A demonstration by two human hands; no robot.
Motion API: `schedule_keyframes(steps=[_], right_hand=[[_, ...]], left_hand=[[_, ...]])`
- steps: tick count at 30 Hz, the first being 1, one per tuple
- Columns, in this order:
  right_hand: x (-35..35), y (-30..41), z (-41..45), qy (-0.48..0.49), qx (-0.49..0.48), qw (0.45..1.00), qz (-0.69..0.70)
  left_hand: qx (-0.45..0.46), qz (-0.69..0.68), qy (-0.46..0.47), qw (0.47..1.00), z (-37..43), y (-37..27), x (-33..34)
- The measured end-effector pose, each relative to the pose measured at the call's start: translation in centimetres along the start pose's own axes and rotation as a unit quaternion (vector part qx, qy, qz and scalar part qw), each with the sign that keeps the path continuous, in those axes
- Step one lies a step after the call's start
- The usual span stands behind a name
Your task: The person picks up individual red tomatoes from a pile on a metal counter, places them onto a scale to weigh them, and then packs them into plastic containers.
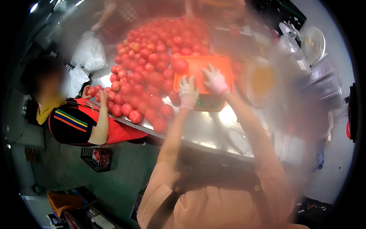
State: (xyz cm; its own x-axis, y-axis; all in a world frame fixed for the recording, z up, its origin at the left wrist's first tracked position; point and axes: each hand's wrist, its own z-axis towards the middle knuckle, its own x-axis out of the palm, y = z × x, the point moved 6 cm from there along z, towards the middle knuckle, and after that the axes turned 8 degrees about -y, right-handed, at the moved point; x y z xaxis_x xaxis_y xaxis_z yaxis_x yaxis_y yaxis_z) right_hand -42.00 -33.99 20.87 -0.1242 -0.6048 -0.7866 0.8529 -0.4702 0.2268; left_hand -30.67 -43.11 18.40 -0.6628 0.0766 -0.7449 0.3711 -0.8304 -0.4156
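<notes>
My left hand [188,91], in a pale glove, reaches over the near left part of an orange tray [200,68] with its fingers apart. My right hand [216,81], gloved too, is spread over the tray's right half. I see nothing held in either hand; haze hides whether the fingertips touch the tray. Under the tray is a scale [210,103] with a blurred green display. One large red tomato [180,66] sits at the tray's left edge. A broad heap of tomatoes [148,77] covers the metal table to the left.
At the left, a co-worker [77,120] holds tomatoes at the edge of the metal table [197,131]. Other people's arms [107,14] show across the heap. A plastic bag [90,51] lies beyond. A black crate [97,160] stands on the floor; a fan [313,45] is right.
</notes>
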Motion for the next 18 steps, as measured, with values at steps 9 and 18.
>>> schedule_keyframes(steps=[9, 18], right_hand=[[-7.2, -3.6, -6.8, 0.059, 0.340, 0.772, 0.533], [-16.8, -4.1, -24.0, 0.149, 0.332, 0.898, 0.248]], left_hand=[[-0.081, -0.448, 0.045, 0.889, -0.9, 0.4, 0.6], [-0.039, -0.499, 0.438, 0.747, -13.9, -11.3, 0.7]])
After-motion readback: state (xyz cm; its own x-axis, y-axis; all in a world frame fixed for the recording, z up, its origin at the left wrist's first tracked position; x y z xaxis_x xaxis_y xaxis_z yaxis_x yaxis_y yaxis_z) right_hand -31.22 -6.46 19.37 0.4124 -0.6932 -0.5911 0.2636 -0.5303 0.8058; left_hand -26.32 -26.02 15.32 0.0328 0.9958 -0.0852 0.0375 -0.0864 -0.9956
